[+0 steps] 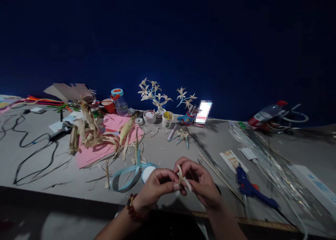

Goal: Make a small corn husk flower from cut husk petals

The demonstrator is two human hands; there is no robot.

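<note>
Close to the table's front edge, my left hand (161,185) and my right hand (202,184) meet with fingers closed around a small pale corn husk flower (187,184). Its narrow strips bend out between the fingertips, and its base is partly hidden. Beside my left hand lies a roll of light blue ribbon (115,184), its loose end looped. Beyond my hands sits a cluster of husk flowers with blue stems (183,135). A blue hot glue gun (246,184) rests to the right of my right hand.
Dried corn husks (97,138) lie on pink paper (90,152) at the left. Finished husk flowers (154,89) stand at the back near a white cup (167,121). Clear plastic wrap (273,166), a bottle (267,114) and black cables (19,163) flank the work area.
</note>
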